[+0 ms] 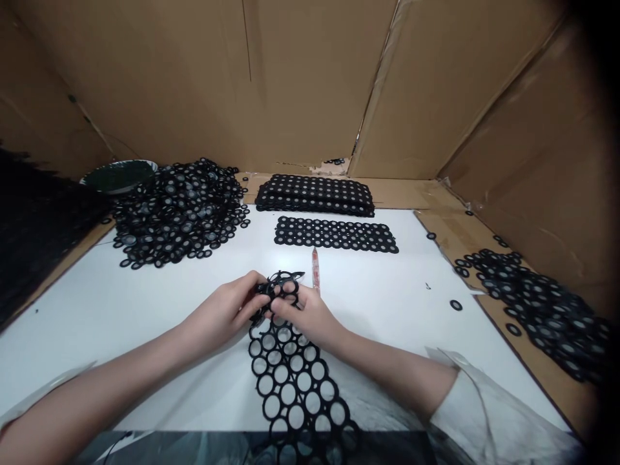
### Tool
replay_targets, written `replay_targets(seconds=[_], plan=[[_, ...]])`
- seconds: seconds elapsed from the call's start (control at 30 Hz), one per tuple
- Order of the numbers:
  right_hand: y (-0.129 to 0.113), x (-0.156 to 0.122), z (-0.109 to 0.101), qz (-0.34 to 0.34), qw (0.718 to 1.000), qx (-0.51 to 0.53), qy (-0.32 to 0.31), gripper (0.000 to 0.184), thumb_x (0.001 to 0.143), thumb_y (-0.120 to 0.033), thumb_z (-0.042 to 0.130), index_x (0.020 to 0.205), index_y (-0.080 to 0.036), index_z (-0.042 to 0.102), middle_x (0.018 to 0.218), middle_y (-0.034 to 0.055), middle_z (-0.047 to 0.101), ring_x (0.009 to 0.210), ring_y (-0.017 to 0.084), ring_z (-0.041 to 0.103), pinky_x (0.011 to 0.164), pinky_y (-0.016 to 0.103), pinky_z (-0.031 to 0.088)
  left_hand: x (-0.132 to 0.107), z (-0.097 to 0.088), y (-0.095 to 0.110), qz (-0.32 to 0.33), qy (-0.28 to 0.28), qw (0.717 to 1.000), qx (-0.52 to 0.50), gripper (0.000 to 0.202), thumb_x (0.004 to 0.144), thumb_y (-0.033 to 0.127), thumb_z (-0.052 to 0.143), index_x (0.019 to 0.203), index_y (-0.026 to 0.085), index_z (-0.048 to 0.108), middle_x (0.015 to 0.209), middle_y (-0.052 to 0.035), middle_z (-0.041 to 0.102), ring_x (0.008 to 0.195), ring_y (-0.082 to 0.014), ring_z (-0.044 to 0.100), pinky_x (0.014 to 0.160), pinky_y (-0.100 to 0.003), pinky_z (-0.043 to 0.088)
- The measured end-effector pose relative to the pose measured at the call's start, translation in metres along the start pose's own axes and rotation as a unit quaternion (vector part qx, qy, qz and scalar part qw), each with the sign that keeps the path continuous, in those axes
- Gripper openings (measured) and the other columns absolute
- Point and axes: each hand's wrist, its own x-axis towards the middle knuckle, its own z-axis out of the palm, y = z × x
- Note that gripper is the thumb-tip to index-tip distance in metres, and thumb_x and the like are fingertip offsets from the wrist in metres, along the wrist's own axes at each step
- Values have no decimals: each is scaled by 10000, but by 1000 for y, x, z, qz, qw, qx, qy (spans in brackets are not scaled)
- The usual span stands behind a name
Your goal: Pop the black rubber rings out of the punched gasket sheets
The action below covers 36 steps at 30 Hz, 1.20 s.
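Left hand (236, 305), right hand (310, 316) pinch web (296, 387); holes bare. Sheets (336, 234), upper middle, look full. Loose rings (179, 213) heaped upper left.

No readable text, label, number or sign.

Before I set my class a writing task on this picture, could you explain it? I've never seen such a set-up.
There is no machine here: a person works with two bare hands, and a head-worn camera looks forward and down at them. The left hand and right hand hold the bunched upper end of a black perforated sheet, which hangs toward the viewer. On the white surface lie a flat perforated strip, a slim reddish pointed object and a large heap of small black rings. Another heap is at far right. Cardboard walls stand behind.
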Motion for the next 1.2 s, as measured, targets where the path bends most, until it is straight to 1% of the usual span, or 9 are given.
replay_targets(seconds=[0.1, 0.27, 0.43, 0.67, 0.73, 0.83, 0.9, 1.03, 1.2], plan=[[1, -1, 1, -4, 999, -49, 9, 211, 665, -287, 629, 772, -175, 486, 717, -23, 531, 656, 96, 524, 619, 233, 421, 1, 1, -2, -2, -28, 999, -23, 210, 838, 344, 351, 864, 184, 483, 712, 1, 575, 615, -132, 518, 550, -238, 382], [-2, -1, 2, -5, 999, -41, 1, 157, 720, -267, 560, 718, -181, 429, 657, -41, 481, 603, 79, 479, 577, 220, 396, 6, -4, -6, -14, -85, 990, -111, 260, 851, 379, 320, 813, 175, 477, 679, 21, 500, 629, -114, 468, 577, -221, 378], [-1, 0, 1, 15, 1000, -18, 5, 255, 648, -299, 649, 726, -176, 440, 661, -46, 484, 593, 74, 473, 563, 215, 388, 5, -2, -10, 11, -93, 992, -80, 253, 856, 368, 309, 834, 175, 471, 691, 13, 520, 630, -118, 477, 578, -224, 370], [0, 2, -4, 34, 999, 28, -3, 159, 686, -271, 601, 713, -166, 485, 597, -51, 466, 537, 63, 445, 526, 197, 383, 5, 5, -15, 53, -51, 996, -42, 225, 846, 333, 311, 895, 183, 471, 779, -17, 583, 672, -138, 528, 597, -242, 399], [-1, 3, -5, 32, 999, 39, 13, 140, 698, -272, 577, 714, -163, 490, 611, -42, 475, 545, 66, 450, 528, 196, 385, 7, -2, -15, 38, 2, 999, -36, 210, 846, 313, 308, 885, 188, 472, 733, -3, 567, 653, -133, 519, 593, -241, 406], [-2, 4, -5, 25, 998, 34, 55, 139, 716, -287, 542, 694, -166, 477, 592, -45, 461, 532, 67, 438, 520, 197, 376, 7, -12, -16, -36, 205, 978, 25, 193, 847, 267, 291, 850, 192, 469, 636, 16, 507, 572, -120, 481, 529, -225, 391], [-2, 4, -5, 19, 997, 25, 70, 159, 716, -297, 544, 679, -168, 459, 577, -53, 440, 524, 65, 429, 526, 200, 374, 3, -11, -16, -45, 279, 955, 90, 161, 833, 246, 322, 866, 190, 469, 635, 19, 509, 525, -107, 466, 499, -218, 379], [-4, 4, -3, 1, 999, 13, 47, 173, 695, -290, 578, 710, -165, 460, 643, -41, 474, 575, 68, 456, 580, 211, 392, -5, 7, -14, 84, 176, 962, 190, 174, 814, 233, 384, 953, 176, 470, 749, -13, 584, 617, -121, 545, 578, -228, 427], [-4, 4, -1, -23, 997, -16, 77, 195, 693, -306, 578, 722, -182, 431, 690, -26, 482, 650, 91, 488, 639, 233, 423, -9, 23, -10, 84, 85, 977, 176, 256, 839, 245, 334, 1057, 178, 449, 912, -57, 609, 767, -163, 585, 672, -282, 458]])
